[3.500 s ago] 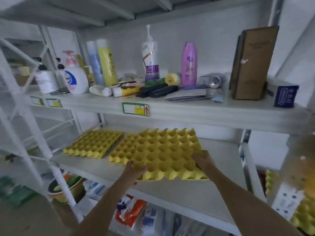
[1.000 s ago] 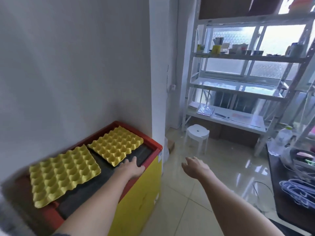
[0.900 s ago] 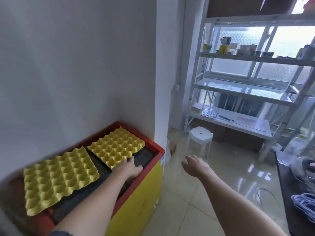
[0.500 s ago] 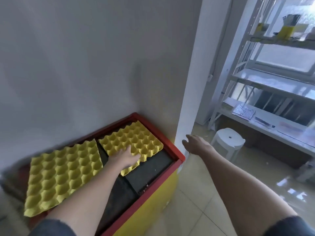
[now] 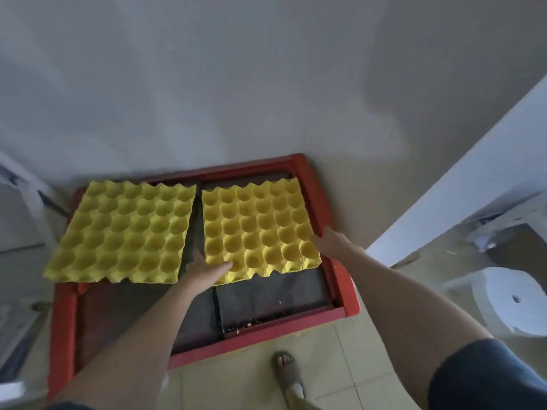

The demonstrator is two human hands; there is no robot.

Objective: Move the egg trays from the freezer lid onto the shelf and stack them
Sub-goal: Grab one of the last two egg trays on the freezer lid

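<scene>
Head view looks straight down on the left hand (image 5: 204, 269), which lies at the near left corner of the right egg tray (image 5: 257, 229), thumb on top of the cups and the fingers hidden under the edge, so it seems to pinch that corner. The right hand (image 5: 333, 241) meets the same tray at its right edge, near the front corner, fingers spread and extended against the rim; whether they grip it or merely touch cannot be told. This yellow tray lies flat on the freezer lid (image 5: 266, 297), towards its back right part, with dark glass bare in front of it. Just beside it on the left, with a narrow gap between, lies the left egg tray (image 5: 124, 229), also flat, its near edge overhanging the dark panel. A red frame (image 5: 334, 261) borders the lid. Beyond the frame are pale floor tiles (image 5: 236, 383), one foot in a sandal (image 5: 288, 372), and a white stool (image 5: 515, 303) to the right.
</scene>
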